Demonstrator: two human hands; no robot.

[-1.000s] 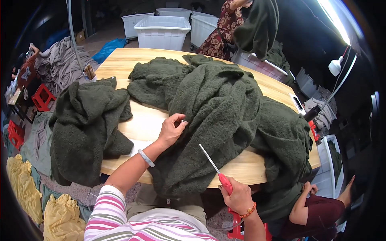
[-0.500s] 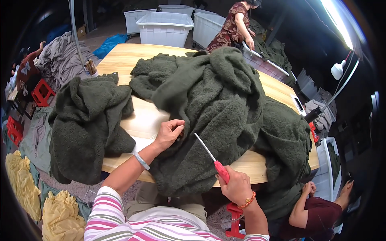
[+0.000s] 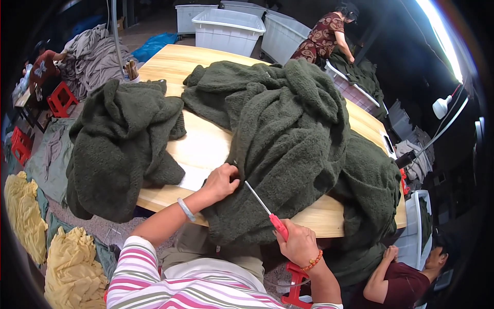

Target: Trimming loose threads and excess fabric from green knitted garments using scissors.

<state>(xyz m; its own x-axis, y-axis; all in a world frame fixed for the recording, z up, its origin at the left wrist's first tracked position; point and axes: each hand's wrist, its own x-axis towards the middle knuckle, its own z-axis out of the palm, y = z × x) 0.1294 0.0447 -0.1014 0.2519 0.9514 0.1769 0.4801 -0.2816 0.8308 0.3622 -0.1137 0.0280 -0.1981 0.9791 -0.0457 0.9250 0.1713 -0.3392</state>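
A large heap of dark green fleecy cloth (image 3: 288, 129) lies across the wooden table in front of me. My left hand (image 3: 222, 183) is closed at the near left edge of that heap, its thumb and fingers pinching the cloth. In my right hand (image 3: 300, 244) I grip a tool with a red handle and a thin metal shaft (image 3: 262, 202); its exact kind cannot be told. The shaft lies over the green cloth, its tip close beside my left fingers. To the left, a separate dark green fleecy piece (image 3: 121, 144) hangs over the table edge.
The wooden table (image 3: 164, 64) has another green piece (image 3: 368, 180) draped over its right side. White bins (image 3: 229, 31) stand behind it. One person (image 3: 329, 33) works at a bin beyond; another (image 3: 401, 278) sits at lower right. A lamp (image 3: 441, 105) hangs right.
A blurred flap of green cloth near my left hand now lies still on the heap. The tool's tip is closer to my left fingers. The whole view has shifted slightly.
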